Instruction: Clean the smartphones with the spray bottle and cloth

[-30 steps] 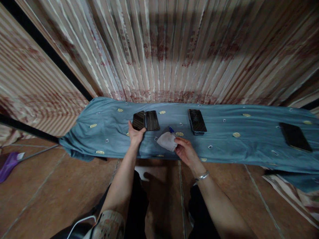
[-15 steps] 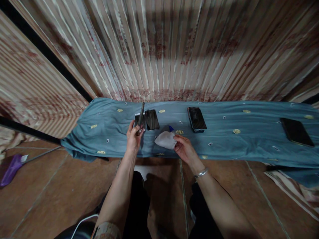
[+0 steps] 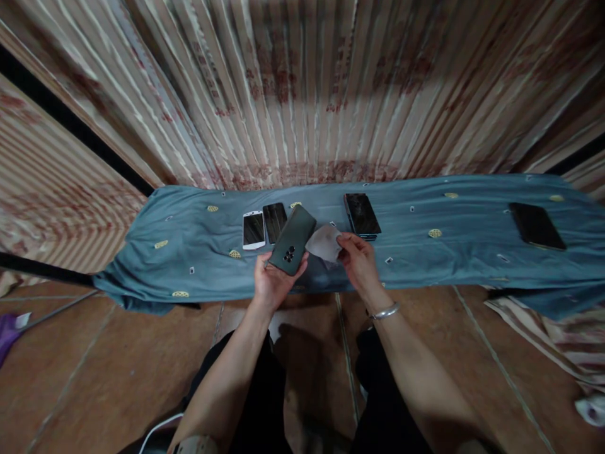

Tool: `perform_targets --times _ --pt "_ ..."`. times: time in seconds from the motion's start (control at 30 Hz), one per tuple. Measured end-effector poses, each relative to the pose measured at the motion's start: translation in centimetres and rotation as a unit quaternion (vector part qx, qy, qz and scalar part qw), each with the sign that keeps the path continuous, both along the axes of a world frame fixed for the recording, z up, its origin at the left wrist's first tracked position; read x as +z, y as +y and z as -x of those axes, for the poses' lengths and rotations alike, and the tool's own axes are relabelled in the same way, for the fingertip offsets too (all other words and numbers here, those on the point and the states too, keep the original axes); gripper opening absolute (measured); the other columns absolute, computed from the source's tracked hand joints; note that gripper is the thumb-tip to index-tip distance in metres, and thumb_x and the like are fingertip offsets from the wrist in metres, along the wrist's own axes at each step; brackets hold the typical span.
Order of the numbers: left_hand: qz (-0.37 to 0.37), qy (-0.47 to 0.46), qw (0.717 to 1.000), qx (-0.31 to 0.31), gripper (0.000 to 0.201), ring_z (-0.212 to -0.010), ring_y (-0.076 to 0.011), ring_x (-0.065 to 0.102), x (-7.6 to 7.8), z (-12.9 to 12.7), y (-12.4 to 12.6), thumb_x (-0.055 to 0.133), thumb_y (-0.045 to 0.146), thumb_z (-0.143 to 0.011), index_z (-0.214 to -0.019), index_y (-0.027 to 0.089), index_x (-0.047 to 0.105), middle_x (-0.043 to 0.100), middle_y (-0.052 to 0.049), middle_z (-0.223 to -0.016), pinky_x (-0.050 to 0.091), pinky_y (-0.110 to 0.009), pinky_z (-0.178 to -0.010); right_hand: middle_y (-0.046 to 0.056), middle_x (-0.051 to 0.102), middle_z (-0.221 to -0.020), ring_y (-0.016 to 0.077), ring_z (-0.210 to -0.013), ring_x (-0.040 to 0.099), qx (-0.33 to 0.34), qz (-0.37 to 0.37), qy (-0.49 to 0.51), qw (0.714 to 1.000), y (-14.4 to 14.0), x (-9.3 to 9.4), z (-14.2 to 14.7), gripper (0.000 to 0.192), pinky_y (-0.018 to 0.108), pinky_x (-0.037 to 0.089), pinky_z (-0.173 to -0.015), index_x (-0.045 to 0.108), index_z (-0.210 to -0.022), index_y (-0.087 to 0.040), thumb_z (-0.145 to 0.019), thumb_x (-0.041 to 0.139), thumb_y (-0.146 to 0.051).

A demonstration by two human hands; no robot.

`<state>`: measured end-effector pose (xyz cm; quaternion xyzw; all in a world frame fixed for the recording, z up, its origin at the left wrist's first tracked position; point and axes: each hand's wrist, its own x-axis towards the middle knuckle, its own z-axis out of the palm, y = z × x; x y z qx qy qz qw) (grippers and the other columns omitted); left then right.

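My left hand (image 3: 275, 279) is closed round the lower end of a dark green smartphone (image 3: 293, 239). The phone is tilted, with its back and camera cluster facing up. In my right hand (image 3: 359, 255) a thin pale grey cloth (image 3: 324, 243) is pinched between thumb and fingers, its left edge close beside the phone. Behind the held phone lie a white-framed phone (image 3: 254, 230) and a black phone (image 3: 274, 221), side by side on the blue cloth. A stack of dark phones (image 3: 362, 214) lies just beyond my right hand.
A patterned blue cloth (image 3: 411, 265) covers the long narrow surface. At its right end lies a black tablet-like device (image 3: 537, 225). Striped curtains (image 3: 302, 94) hang behind, and dark poles (image 3: 70, 120) slant at the left. A purple object (image 3: 7, 334) is on the tiled floor.
The phone in my left hand has turned from edge-on to back-up and come right, off the white-framed phone. The cloth in my right hand has risen slightly; the blue tip beside it no longer shows.
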<state>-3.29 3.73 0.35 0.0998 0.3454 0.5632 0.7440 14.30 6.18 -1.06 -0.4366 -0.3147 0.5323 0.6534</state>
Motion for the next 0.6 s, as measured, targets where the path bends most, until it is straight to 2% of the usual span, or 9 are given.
perform_targets --times 0.13,0.2,0.27,0.33,0.4,0.5,0.6 --pt "0.004 -0.029 0.997 -0.065 0.039 -0.102 -0.0291 0.071 -0.2 -1.2 -1.1 0.054 0.037 -0.079 -0.107 0.013 0.067 0.076 -0.015 -0.106 0.052 -0.040 -0.091 -0.004 0.065 -0.067 0.0118 -0.061 0.056 -0.075 -0.065 -0.139 0.985 0.3 0.2 -0.7 0.031 0.025 0.046 -0.060 0.071 -0.080 -0.019 -0.073 0.073 -0.049" --pt "0.011 -0.041 0.996 -0.084 0.037 -0.101 -0.0284 0.071 -0.3 -1.7 -1.6 0.055 0.035 -0.079 -0.106 0.013 0.067 0.076 -0.014 -0.105 0.052 -0.039 -0.091 0.000 0.071 -0.079 0.0151 -0.069 0.062 -0.086 -0.094 -0.209 0.970 0.2 0.2 -0.6 0.033 0.028 0.051 -0.067 0.072 -0.087 -0.019 -0.080 0.068 -0.051" --pt "0.013 -0.049 0.994 -0.099 0.035 -0.101 -0.0276 0.071 -0.5 -2.1 -1.9 0.056 0.034 -0.080 -0.106 0.013 0.067 0.076 -0.013 -0.104 0.052 -0.036 -0.086 0.005 0.075 -0.099 0.0199 -0.086 0.068 -0.078 -0.128 -0.278 0.949 0.0 -0.1 -0.2 0.031 0.034 0.054 -0.078 0.072 -0.093 -0.020 -0.087 0.061 -0.048" --pt "0.014 -0.055 0.993 -0.106 0.033 -0.098 -0.0269 0.071 -0.6 -2.4 -2.1 0.056 0.032 -0.081 -0.107 0.014 0.068 0.076 -0.011 -0.102 0.053 -0.034 -0.077 0.009 0.072 -0.118 0.0235 -0.106 0.067 -0.067 -0.169 -0.360 0.915 -0.3 -0.4 0.3 0.028 0.039 0.054 -0.091 0.071 -0.101 -0.021 -0.093 0.055 -0.042" --pt "0.018 -0.060 0.992 -0.108 0.031 -0.092 -0.0255 0.071 -0.7 -2.6 -2.2 0.056 0.031 -0.081 -0.105 0.015 0.068 0.076 -0.008 -0.097 0.051 -0.032 -0.069 0.012 0.067 -0.129 0.0254 -0.119 0.062 -0.067 -0.205 -0.449 0.867 -0.6 -0.7 0.7 0.029 0.045 0.050 -0.101 0.069 -0.114 -0.020 -0.095 0.051 -0.035" --pt "0.022 -0.057 0.992 -0.110 0.026 -0.081 -0.0226 0.069 -0.8 -2.8 -2.4 0.054 0.029 -0.082 -0.098 0.016 0.069 0.075 -0.006 -0.088 0.050 -0.031 -0.065 0.014 0.063 -0.135 0.0263 -0.122 0.059 -0.077 -0.239 -0.544 0.801 -0.7 -1.0 0.9 0.034 0.049 0.048 -0.105 0.065 -0.125 -0.019 -0.098 0.047 -0.028" --pt "0.009 -0.049 0.994 -0.099 0.023 -0.076 -0.0196 0.066 -0.8 -2.7 -2.5 0.054 0.027 -0.081 -0.096 0.017 0.069 0.074 -0.005 -0.086 0.050 -0.031 -0.064 0.013 0.063 -0.134 0.0257 -0.118 0.059 -0.072 -0.267 -0.578 0.768 -0.8 -1.0 1.1 0.035 0.048 0.050 -0.102 0.066 -0.125 -0.020 -0.098 0.044 -0.021"
